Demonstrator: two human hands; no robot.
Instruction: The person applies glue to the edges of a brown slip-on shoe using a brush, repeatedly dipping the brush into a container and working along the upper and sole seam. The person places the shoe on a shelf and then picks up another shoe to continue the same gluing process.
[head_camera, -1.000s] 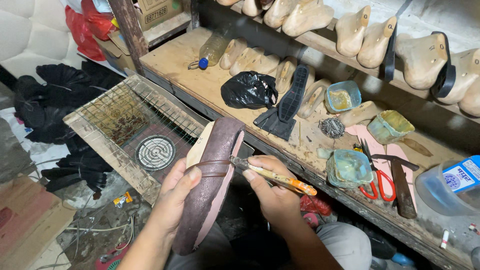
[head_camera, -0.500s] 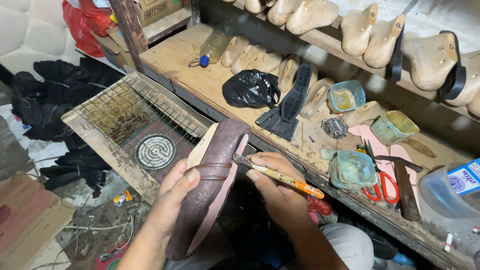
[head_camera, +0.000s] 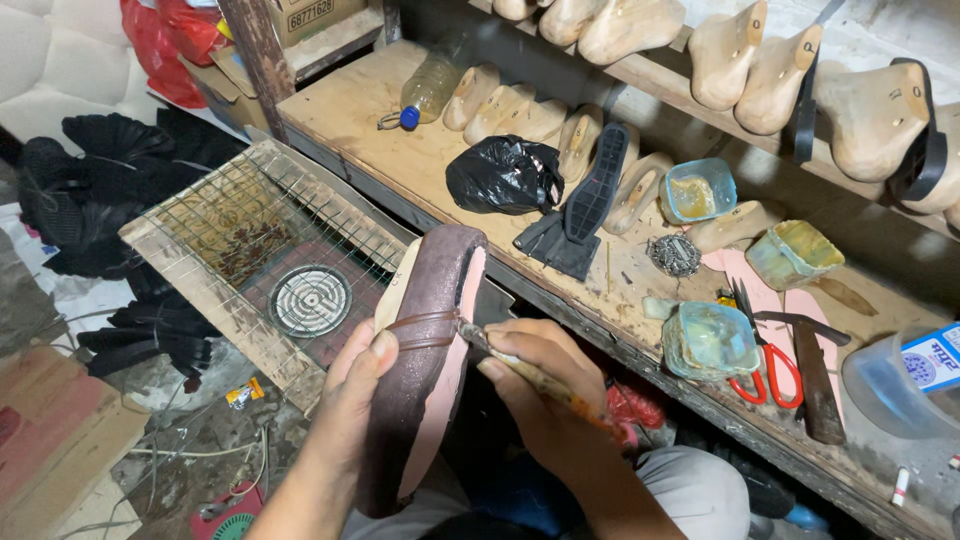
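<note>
The left hand (head_camera: 350, 400) grips the shoe sole (head_camera: 425, 360), long axis upright; right hand (head_camera: 545, 385) pinches a brush (head_camera: 520, 368) touching its right edge.

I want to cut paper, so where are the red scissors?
In the head view, the red scissors lie on the wooden workbench at the right, between a grimy teal tub and a hammer, beyond the right hand.
</note>
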